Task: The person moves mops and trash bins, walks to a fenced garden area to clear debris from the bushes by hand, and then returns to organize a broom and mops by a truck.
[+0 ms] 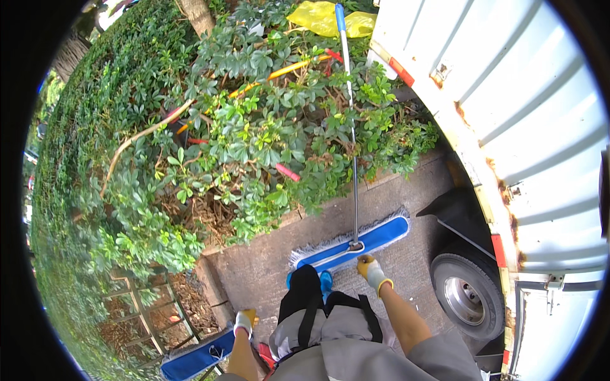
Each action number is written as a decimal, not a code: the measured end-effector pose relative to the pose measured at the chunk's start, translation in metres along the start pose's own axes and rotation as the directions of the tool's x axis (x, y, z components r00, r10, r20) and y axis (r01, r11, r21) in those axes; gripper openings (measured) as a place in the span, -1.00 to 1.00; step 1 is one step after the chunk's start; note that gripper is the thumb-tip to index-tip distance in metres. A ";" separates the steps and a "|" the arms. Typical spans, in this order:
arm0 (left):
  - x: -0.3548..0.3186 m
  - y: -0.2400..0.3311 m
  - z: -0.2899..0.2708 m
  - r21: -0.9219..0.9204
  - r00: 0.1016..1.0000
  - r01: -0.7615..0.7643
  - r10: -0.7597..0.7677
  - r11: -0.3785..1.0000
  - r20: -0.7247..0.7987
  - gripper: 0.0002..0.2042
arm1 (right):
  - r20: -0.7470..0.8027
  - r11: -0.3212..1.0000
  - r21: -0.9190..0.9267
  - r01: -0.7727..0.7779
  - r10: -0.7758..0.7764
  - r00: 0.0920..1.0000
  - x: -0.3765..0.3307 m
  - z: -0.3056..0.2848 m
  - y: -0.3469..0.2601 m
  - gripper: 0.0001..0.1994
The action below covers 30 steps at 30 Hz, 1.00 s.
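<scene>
My right hand (pixel 373 273), in a white and yellow work glove, hovers just by the near edge of a blue dust mop head (pixel 389 232) with a white fringe. Its fingers look curled, and I see nothing in them. From that head a long handle (pixel 351 95) with a blue grip runs away from me, leaning into the bushes. My left hand (pixel 244 320) wears a similar glove and is held out at my left side; its fingers are too small to read. Near it, lower down, a second blue mop head (pixel 194 359) shows, partly behind my forearm.
Dense green bushes (pixel 254 140) fill the left and far side, with a yellow bag (pixel 324 18) and a yellow-orange pole (pixel 279 73) among them. On the right stands a white truck body (pixel 508 95) above a wheel (pixel 467 297). A ladder-like frame (pixel 149 311) leans at lower left.
</scene>
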<state>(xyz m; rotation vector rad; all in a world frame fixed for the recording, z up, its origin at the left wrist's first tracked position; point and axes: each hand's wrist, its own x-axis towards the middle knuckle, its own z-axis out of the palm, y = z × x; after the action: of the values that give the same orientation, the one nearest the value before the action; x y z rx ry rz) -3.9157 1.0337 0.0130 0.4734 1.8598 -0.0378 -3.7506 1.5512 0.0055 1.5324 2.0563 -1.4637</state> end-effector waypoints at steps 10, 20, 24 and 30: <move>-0.044 0.400 -0.431 -0.352 0.567 -0.785 0.362 0.511 -0.740 -0.74 | 0.224 0.565 0.663 -0.491 0.476 0.850 -0.008 -0.091 0.006 -0.88; 0.015 0.512 -0.456 0.148 0.608 -0.723 0.724 0.674 -0.327 -0.73 | 0.390 0.385 0.695 -0.607 0.507 0.769 0.058 -0.116 -0.005 -0.78; 0.028 0.502 -0.472 0.042 0.735 -0.670 0.670 0.741 -0.101 -0.66 | -0.100 0.690 0.675 -0.261 0.437 0.894 0.137 -0.143 -0.173 -0.94; 0.025 0.485 -0.561 -0.071 0.719 -0.661 0.603 0.747 -0.346 -0.67 | -0.322 0.699 0.640 0.319 -0.132 0.937 0.241 -0.204 -0.420 -0.76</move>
<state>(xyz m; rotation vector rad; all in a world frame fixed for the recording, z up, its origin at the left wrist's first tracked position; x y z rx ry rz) -4.2656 1.6306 0.2812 1.0120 1.8725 0.7173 -4.1209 1.8692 0.1984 1.8246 1.9905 -2.4600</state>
